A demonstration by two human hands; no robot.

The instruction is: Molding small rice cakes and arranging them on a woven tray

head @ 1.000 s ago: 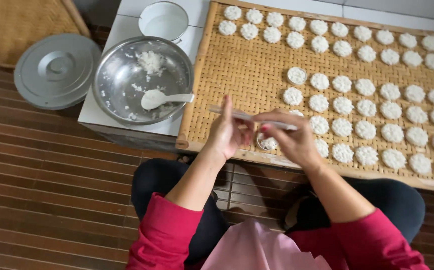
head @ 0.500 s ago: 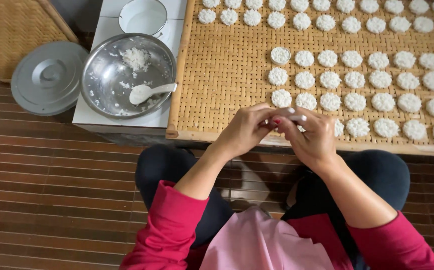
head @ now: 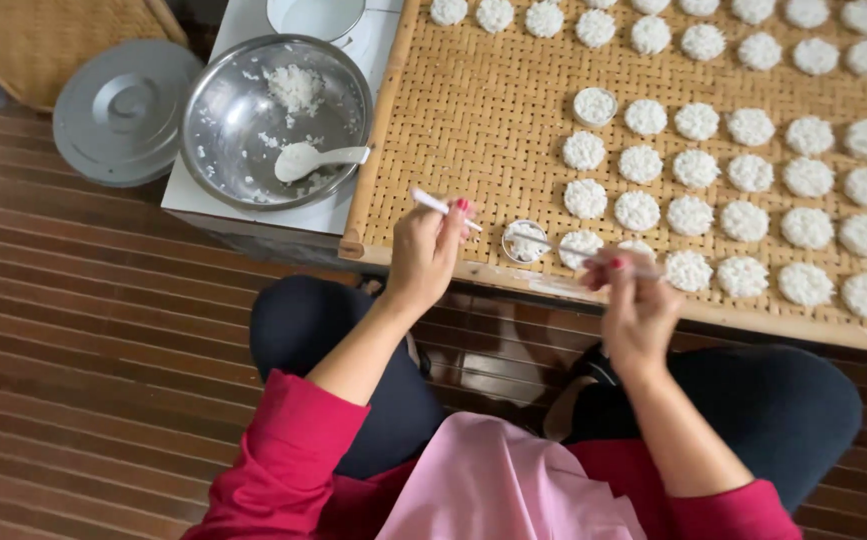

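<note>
- A person in red sleeves and a pink apron sits on the dark slatted wooden floor (head: 73, 380), knees against the near edge of a woven bamboo tray (head: 473, 130).
- The left hand (head: 428, 250) is pinched shut on a thin white stick (head: 443, 208), whose long axis runs left to right, tilting slightly nearer toward the right.
- The right hand (head: 638, 305) is closed on a slim clear-handled tool (head: 563, 246) that reaches leftward to one small round ring mould (head: 524, 241).
- The mould sits on the tray's near edge between the hands, just right of the left hand, which is nearer to it.
- Beyond lie rows of round white rice cakes (head: 695, 170), more than thirty in view.
- Far left, a low white counter (head: 253, 205) carries one steel bowl (head: 238, 130) with rice scraps and one white spoon (head: 318, 158), and one white cup (head: 315, 15).
- One grey lid (head: 123, 110) lies on the floor.
</note>
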